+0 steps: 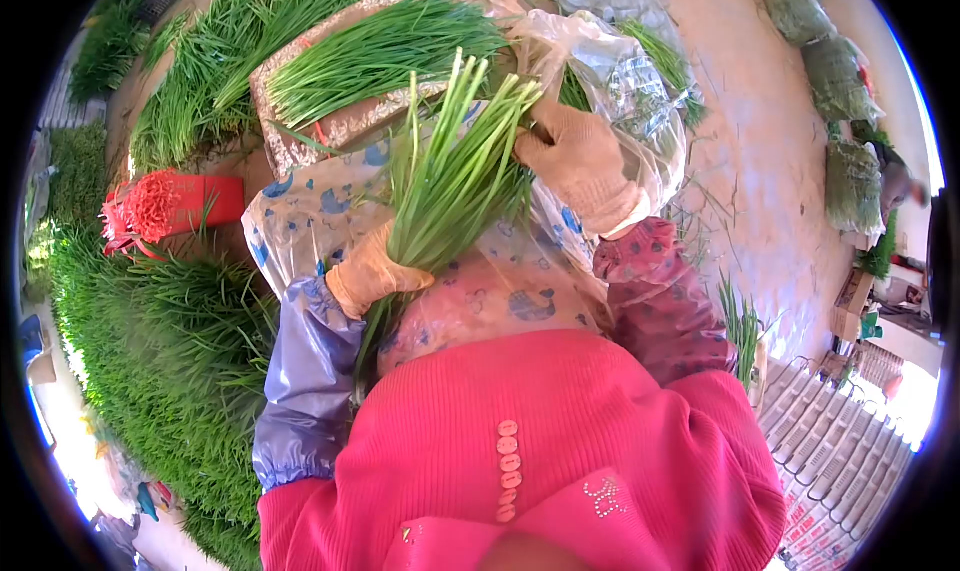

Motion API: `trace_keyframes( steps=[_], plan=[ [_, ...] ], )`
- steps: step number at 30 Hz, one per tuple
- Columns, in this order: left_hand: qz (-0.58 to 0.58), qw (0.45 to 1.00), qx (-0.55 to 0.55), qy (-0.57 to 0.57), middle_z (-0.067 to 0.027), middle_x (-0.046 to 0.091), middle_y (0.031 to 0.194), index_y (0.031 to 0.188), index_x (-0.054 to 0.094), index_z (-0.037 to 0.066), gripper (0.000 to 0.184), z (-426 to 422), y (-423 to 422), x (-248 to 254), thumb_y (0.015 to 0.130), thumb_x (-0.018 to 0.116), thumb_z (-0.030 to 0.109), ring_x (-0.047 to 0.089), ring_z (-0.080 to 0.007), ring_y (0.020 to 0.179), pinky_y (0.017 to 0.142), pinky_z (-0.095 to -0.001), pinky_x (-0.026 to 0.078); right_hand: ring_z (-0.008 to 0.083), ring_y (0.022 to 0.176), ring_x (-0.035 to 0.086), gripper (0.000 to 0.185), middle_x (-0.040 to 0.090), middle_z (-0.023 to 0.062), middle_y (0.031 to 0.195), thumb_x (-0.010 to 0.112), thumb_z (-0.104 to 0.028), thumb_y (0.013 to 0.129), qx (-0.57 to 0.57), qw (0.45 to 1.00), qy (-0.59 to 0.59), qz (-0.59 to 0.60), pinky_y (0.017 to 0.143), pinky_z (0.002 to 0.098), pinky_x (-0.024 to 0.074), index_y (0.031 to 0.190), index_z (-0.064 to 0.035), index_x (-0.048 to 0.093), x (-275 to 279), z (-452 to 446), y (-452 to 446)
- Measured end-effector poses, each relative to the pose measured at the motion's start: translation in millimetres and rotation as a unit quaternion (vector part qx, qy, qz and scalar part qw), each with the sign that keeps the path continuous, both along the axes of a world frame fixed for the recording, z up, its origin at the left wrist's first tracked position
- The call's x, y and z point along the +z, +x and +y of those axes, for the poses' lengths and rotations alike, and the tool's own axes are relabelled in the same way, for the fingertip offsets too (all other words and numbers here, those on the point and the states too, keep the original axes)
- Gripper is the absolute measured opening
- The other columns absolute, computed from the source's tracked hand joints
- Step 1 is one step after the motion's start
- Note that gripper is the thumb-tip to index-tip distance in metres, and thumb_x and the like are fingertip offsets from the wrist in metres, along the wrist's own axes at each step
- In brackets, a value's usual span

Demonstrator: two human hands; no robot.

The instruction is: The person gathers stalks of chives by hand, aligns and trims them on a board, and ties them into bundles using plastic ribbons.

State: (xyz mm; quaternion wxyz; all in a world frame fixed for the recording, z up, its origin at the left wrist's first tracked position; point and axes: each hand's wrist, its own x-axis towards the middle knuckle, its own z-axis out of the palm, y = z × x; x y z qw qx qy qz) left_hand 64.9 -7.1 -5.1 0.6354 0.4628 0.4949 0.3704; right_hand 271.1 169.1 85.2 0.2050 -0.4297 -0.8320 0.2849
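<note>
My left hand [372,271], in a tan glove, is wrapped round the lower part of a bunch of green stalks [455,171]. The pale stalk ends point up and away from me. At the right side of those ends is my right hand [580,156], also gloved, with its fingers bent together; what they pinch, if anything, is too small to tell. The bunch is above my lap, which a clear plastic apron [530,296] with blue prints covers. Just beyond lies a patterned board [285,151] carrying more green stalks [385,51].
Large heaps of greens [150,341] lie to the left, near a red box [205,201] with red ties. A clear plastic bag [640,101] holds greens at the upper right. Filled bags [838,81] line the far right, and metal racks [830,441] stand lower right.
</note>
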Motion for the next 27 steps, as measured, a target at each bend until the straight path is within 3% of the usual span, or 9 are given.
trace_keyframes(
  steps=[5, 9, 14, 16, 17, 19, 21, 22, 27],
  plan=[
    [-0.112, 0.988, 0.037, -0.096, -0.0019, 0.063, 0.11, 0.125, 0.055, 0.004, 0.059, -4, 3, 12, 0.069, 0.074, 0.0, 0.058, -0.0122, 0.097, 0.083, -0.0286, 0.047, 0.0375, 0.067, 0.06, 0.016, 0.061, 0.0174, 0.073, 0.058, -0.023, 0.083, -0.049, 0.998, 0.036, 0.017, 0.06, 0.0433, 0.0471, 0.084, -0.0092, 0.064, -9, 12, 37],
    [-0.089, 0.994, 0.002, -0.067, -0.0015, 0.065, 0.104, 0.123, 0.056, 0.003, 0.056, -3, -1, 16, 0.069, 0.073, 0.001, 0.058, -0.0102, 0.091, 0.076, -0.0273, 0.048, 0.0372, 0.071, 0.062, 0.02, 0.063, 0.0186, 0.076, 0.058, -0.025, 0.081, -0.098, 0.971, 0.021, -0.218, 0.065, 0.0482, 0.0475, 0.081, -0.0058, 0.064, -26, 24, 114],
    [-0.011, 0.998, -0.049, -0.035, -0.0031, 0.066, 0.097, 0.118, 0.057, 0.001, 0.052, -2, -7, 17, 0.07, 0.073, 0.005, 0.06, -0.0137, 0.084, 0.072, -0.0309, 0.049, 0.0354, 0.09, 0.065, 0.041, 0.067, 0.0189, 0.099, 0.064, -0.033, 0.078, 0.112, 0.769, -0.185, -0.601, 0.084, 0.0405, 0.0512, 0.111, -0.0088, 0.065, -52, 11, 202],
    [0.128, 0.979, -0.065, 0.147, -0.0076, 0.067, 0.099, 0.118, 0.057, 0.001, 0.053, -2, -9, 22, 0.068, 0.074, 0.01, 0.063, -0.0211, 0.085, 0.074, -0.0355, 0.05, 0.0295, 0.097, 0.065, 0.051, 0.066, 0.019, 0.109, 0.069, -0.031, 0.078, 0.075, 0.91, -0.173, -0.369, 0.085, 0.0377, 0.0508, 0.12, -0.0039, 0.061, -40, 9, 219],
    [0.077, 0.988, -0.127, 0.047, -0.012, 0.066, 0.107, 0.12, 0.057, 0.0, 0.056, 8, -8, 36, 0.068, 0.075, 0.013, 0.063, -0.0264, 0.093, 0.081, -0.0379, 0.05, 0.0237, 0.1, 0.063, 0.05, 0.065, 0.0144, 0.112, 0.068, -0.024, 0.081, 0.045, 0.945, -0.283, -0.158, 0.089, 0.036, 0.0492, 0.125, -0.0024, 0.057, -30, 12, 213],
    [0.046, 0.987, -0.141, 0.06, -0.014, 0.063, 0.118, 0.123, 0.056, 0.001, 0.059, 15, -1, 42, 0.069, 0.075, 0.013, 0.06, -0.0251, 0.107, 0.094, -0.0363, 0.046, 0.0188, 0.114, 0.055, 0.056, 0.058, 0.009, 0.127, 0.065, -0.012, 0.085, -0.03, 0.915, -0.395, 0.077, 0.098, 0.035, 0.0439, 0.136, -0.0016, 0.046, 25, 13, 161],
    [0.055, 0.977, -0.203, 0.042, -0.0139, 0.063, 0.119, 0.123, 0.057, 0.002, 0.059, 21, -6, 36, 0.068, 0.076, 0.014, 0.06, -0.0249, 0.107, 0.092, -0.0367, 0.047, 0.0223, 0.133, 0.038, 0.069, 0.043, 0.0115, 0.143, 0.068, -0.011, 0.082, 0.149, 0.891, -0.341, 0.261, 0.108, 0.0369, 0.0339, 0.143, -0.0045, 0.037, 9, 31, 131],
    [0.11, 0.976, -0.178, 0.06, -0.0133, 0.066, 0.112, 0.118, 0.06, 0.002, 0.054, 16, -16, 12, 0.066, 0.072, 0.011, 0.062, -0.0253, 0.102, 0.088, -0.0372, 0.048, 0.0222, 0.133, 0.038, 0.073, 0.043, 0.0128, 0.143, 0.071, -0.013, 0.08, 0.19, 0.966, -0.153, 0.084, 0.108, 0.0362, 0.0334, 0.143, -0.0036, 0.036, 36, 31, 105],
    [0.148, 0.961, -0.233, 0.031, -0.0131, 0.067, 0.11, 0.114, 0.063, 0.001, 0.042, 27, -9, 41, 0.073, 0.065, 0.005, 0.064, -0.0225, 0.099, 0.086, -0.0327, 0.048, 0.0183, 0.098, 0.058, 0.064, 0.062, 0.0113, 0.117, 0.069, -0.012, 0.075, 0.249, 0.922, -0.295, 0.04, 0.085, 0.0315, 0.0455, 0.136, -0.0114, 0.048, 33, 36, 41]
  ],
)
